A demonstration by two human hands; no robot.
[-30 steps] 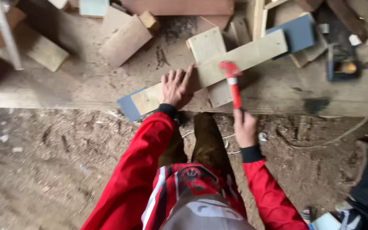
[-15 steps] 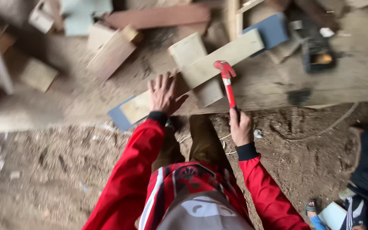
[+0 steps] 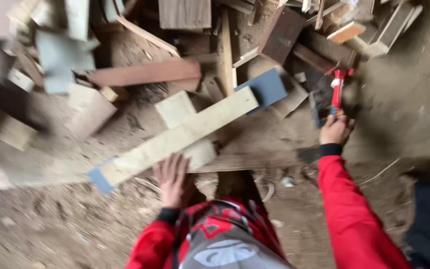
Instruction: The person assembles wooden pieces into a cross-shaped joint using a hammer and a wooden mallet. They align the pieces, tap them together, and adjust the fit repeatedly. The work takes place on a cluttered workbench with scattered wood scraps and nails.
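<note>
Fingers (image 3: 167,167) of the left hand (image 3: 174,180) lie spread flat, pressing the pale plank (image 3: 175,139) near its blue-tipped end. Right hand (image 3: 335,130) is closed around the red hammer (image 3: 337,89), held upright, well apart from the plank, above scattered wood offcuts (image 3: 145,73).

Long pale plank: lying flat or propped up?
Flat: the long pale plank lies broad face up across scrap wood, left hand pressing its near edge.
</note>
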